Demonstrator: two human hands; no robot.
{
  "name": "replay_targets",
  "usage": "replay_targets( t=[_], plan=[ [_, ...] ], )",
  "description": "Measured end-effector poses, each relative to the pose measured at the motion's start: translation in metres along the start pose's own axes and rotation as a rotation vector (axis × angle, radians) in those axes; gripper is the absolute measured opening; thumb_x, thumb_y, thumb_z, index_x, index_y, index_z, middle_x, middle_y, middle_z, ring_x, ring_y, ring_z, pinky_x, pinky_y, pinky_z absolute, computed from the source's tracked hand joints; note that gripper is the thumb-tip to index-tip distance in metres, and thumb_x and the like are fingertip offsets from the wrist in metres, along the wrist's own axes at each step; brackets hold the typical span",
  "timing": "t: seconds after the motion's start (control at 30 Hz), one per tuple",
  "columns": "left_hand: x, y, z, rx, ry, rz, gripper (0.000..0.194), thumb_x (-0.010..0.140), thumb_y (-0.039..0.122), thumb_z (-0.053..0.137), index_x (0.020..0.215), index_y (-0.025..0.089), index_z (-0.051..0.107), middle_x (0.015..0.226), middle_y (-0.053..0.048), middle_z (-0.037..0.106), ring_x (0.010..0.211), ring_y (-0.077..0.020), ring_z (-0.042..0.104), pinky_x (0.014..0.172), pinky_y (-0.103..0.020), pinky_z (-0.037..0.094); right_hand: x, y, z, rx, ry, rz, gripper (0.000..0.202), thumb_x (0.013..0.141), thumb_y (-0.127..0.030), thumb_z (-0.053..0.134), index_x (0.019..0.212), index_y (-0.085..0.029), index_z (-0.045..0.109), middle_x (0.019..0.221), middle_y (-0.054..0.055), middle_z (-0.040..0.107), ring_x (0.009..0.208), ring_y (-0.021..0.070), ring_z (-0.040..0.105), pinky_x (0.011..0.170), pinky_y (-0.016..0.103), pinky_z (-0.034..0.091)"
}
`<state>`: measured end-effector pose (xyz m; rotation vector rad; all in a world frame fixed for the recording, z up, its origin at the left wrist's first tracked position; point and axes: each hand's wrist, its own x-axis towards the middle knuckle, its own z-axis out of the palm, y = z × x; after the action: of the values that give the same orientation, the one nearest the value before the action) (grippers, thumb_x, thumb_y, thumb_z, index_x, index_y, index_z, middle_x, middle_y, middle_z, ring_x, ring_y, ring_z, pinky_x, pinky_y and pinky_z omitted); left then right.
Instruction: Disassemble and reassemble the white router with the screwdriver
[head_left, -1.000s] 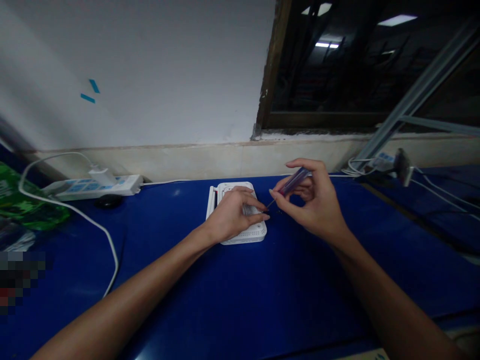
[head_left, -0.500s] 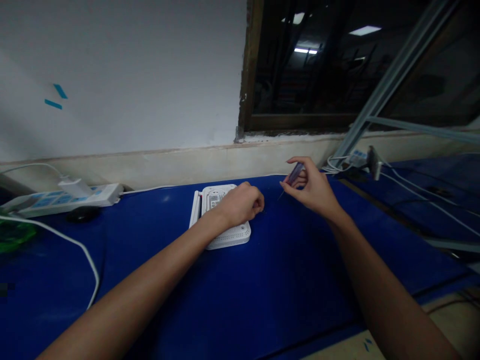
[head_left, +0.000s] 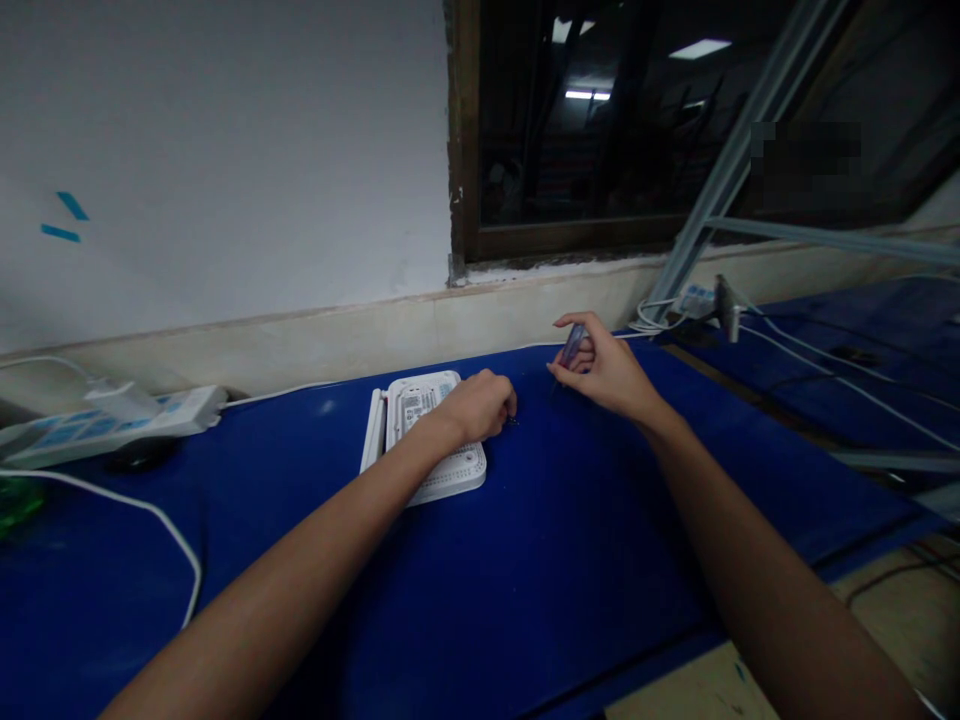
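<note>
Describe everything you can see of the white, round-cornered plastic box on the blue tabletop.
The white, round-cornered box looks like hard plastic. It lies flat on the glossy blue tabletop, printed label upward, with small holes along its near edge. A slim white bar runs along its left side, a dark gap between them. The bare left hand and forearm cross over it, hiding its middle; whether they press on it, I can't tell.

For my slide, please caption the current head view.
Right hand holds a screwdriver; curled left hand partly covers a white router on a blue table.
</note>
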<state>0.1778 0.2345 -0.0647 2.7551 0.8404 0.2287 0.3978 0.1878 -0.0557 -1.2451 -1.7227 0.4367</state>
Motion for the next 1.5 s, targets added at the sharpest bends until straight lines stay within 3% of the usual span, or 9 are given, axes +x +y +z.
replay_targets(
  t=[0.23, 0.37, 0.47, 0.57, 0.67, 0.83, 1.0, 1.3, 1.5],
  plan=[
    [-0.003, -0.002, -0.003, -0.025, 0.031, -0.025, 0.035, 0.074, -0.002, 0.059, 0.097, 0.017, 0.077, 0.086, -0.004, 0.075, 0.08, -0.0172, 0.07, 0.073, -0.024, 0.053, 0.0, 0.002, 0.002, 0.012, 0.005, 0.003, 0.058, 0.075, -0.033, 0.077, 0.125, -0.026, 0.048, 0.08, 0.002, 0.07, 0.062, 0.0165, 0.066, 0.055, 0.025, 0.054],
    [-0.029, 0.009, -0.018, 0.073, 0.192, -0.2, 0.027, 0.089, 0.02, 0.063, 0.114, 0.014, 0.07, 0.111, -0.016, 0.07, 0.116, -0.0335, 0.059, 0.097, -0.046, 0.047, 0.001, -0.004, 0.01, 0.116, 0.039, 0.047, 0.072, 0.069, -0.038, 0.084, 0.129, -0.027, 0.043, 0.08, 0.002, 0.07, 0.065, 0.0195, 0.07, 0.059, 0.028, 0.059],
    [-0.056, 0.017, -0.027, 0.174, 0.275, -0.461, 0.072, 0.074, 0.049, 0.08, 0.133, 0.015, 0.058, 0.134, -0.027, 0.055, 0.13, -0.0536, 0.039, 0.097, -0.069, 0.037, 0.0, -0.013, 0.024, 0.243, 0.035, 0.096, 0.079, 0.066, -0.038, 0.087, 0.128, -0.028, 0.04, 0.081, 0.001, 0.07, 0.065, 0.0202, 0.071, 0.062, 0.032, 0.061],
    [-0.077, 0.012, -0.034, 0.101, 0.199, -0.628, 0.114, 0.059, 0.069, 0.081, 0.151, 0.018, 0.036, 0.135, -0.03, 0.053, 0.12, -0.0534, 0.049, 0.09, -0.062, 0.045, 0.0, -0.026, 0.04, 0.35, -0.005, 0.128, 0.076, 0.064, -0.038, 0.089, 0.122, -0.028, 0.041, 0.083, 0.0, 0.07, 0.065, 0.0194, 0.071, 0.066, 0.034, 0.062],
    [-0.094, -0.006, -0.042, -0.009, 0.056, -0.487, 0.121, 0.057, 0.061, 0.084, 0.156, 0.02, 0.027, 0.137, -0.024, 0.056, 0.121, -0.0439, 0.056, 0.097, -0.05, 0.046, 0.002, -0.039, 0.055, 0.438, -0.037, 0.135, 0.069, 0.065, -0.038, 0.088, 0.114, -0.027, 0.041, 0.085, 0.001, 0.071, 0.066, 0.0183, 0.071, 0.067, 0.034, 0.062],
    [-0.128, -0.029, -0.056, -0.133, -0.132, -0.25, 0.125, 0.047, 0.034, 0.09, 0.155, 0.034, 0.026, 0.16, -0.011, 0.03, 0.141, -0.0399, 0.037, 0.11, -0.052, 0.037, 0.011, -0.053, 0.074, 0.514, -0.07, 0.169, 0.068, 0.062, -0.038, 0.09, 0.106, -0.026, 0.039, 0.084, 0.002, 0.073, 0.062, 0.0173, 0.07, 0.062, 0.03, 0.059],
    [-0.156, -0.017, -0.047, -0.003, 0.026, -0.453, 0.111, 0.055, 0.047, 0.088, 0.152, 0.031, 0.037, 0.147, -0.019, 0.048, 0.132, -0.0509, 0.042, 0.103, -0.072, 0.03, 0.024, -0.062, 0.089, 0.526, -0.116, 0.186, 0.068, 0.062, -0.038, 0.09, 0.106, -0.025, 0.039, 0.08, 0.001, 0.074, 0.061, 0.0166, 0.07, 0.06, 0.029, 0.057],
    [-0.179, -0.044, -0.024, -0.28, 0.15, -0.225, 0.108, 0.061, 0.047, 0.089, 0.152, 0.033, 0.032, 0.158, -0.009, 0.035, 0.15, -0.0382, 0.01, 0.118, -0.064, 0.009, 0.014, -0.075, 0.108, 0.633, -0.033, 0.225, 0.067, 0.06, -0.039, 0.09, 0.096, -0.026, 0.035, 0.068, -0.003, 0.071, 0.053, 0.0142, 0.065, 0.054, 0.026, 0.053],
    [-0.173, -0.04, -0.006, -0.229, 0.287, -0.216, 0.107, 0.066, 0.063, 0.083, 0.154, 0.029, 0.031, 0.158, -0.011, 0.035, 0.147, -0.0374, 0.023, 0.119, -0.065, 0.007, 0.002, -0.071, 0.113, 0.643, 0.043, 0.228, 0.069, 0.061, -0.04, 0.09, 0.096, -0.028, 0.032, 0.069, -0.004, 0.069, 0.051, 0.0158, 0.065, 0.051, 0.027, 0.053]
  ],
)
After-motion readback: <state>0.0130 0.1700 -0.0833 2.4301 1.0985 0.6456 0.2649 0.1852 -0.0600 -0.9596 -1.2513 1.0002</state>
